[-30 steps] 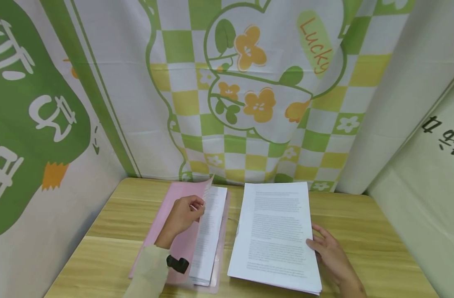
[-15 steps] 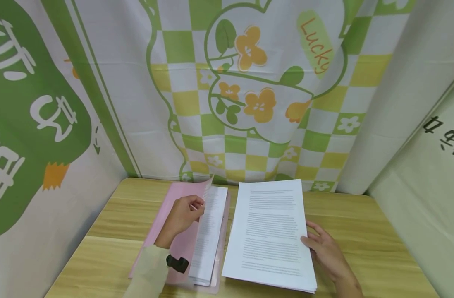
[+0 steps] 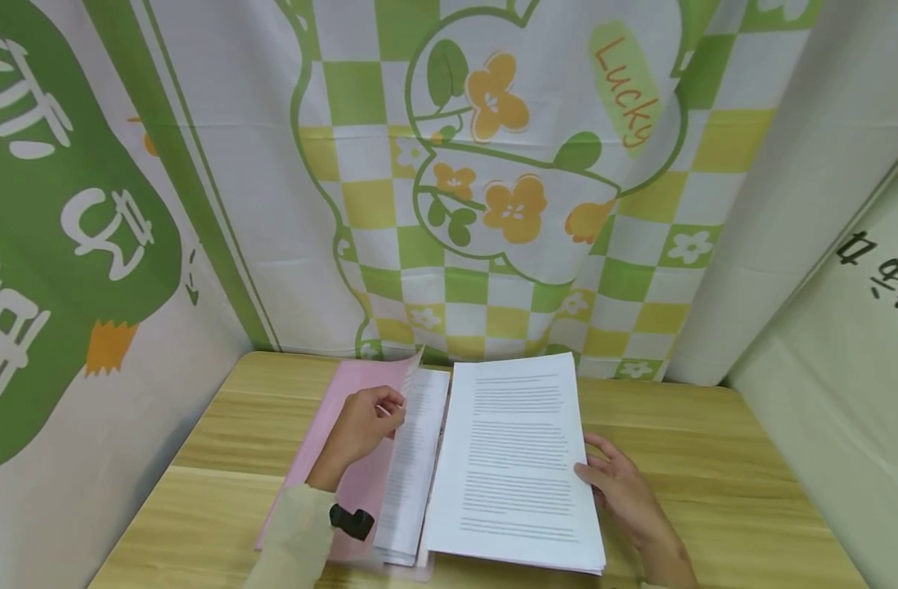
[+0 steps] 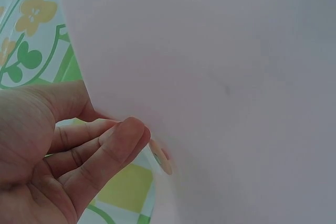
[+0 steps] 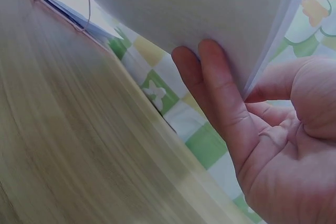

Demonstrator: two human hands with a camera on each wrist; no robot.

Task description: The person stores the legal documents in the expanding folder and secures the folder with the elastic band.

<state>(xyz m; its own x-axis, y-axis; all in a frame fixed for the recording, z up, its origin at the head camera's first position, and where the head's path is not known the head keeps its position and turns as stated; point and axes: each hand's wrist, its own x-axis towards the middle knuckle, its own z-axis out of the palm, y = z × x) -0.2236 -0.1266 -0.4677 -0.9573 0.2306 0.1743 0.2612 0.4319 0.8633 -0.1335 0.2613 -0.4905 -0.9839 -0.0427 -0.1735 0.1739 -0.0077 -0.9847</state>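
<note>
Over the table (image 3: 714,458): right hand (image 3: 626,487) grips a paper stack (image 3: 518,462), left hand (image 3: 361,425) pinches the cover (image 4: 210,51) of a pink folder (image 3: 366,483).

Cover stands tilted up off the sheets (image 3: 415,458) inside, presumably to leave the folder's right side accessible. Left thumb and fingers close on its free edge; small round piece (image 4: 160,157), maybe a fastener, just beside the fingertips. Stack is off to the right of that pinch, its left edge overlapping the folder's right margin from the head view. Right grip: thumb on top, fingers underneath, right edge only, a bit below mid-height. Right wrist view shows wood below, not touching the fingers, so the held side is raised. One-edge hold likely keeps the far edge free; far-side contact with the folder: can't tell.
</note>
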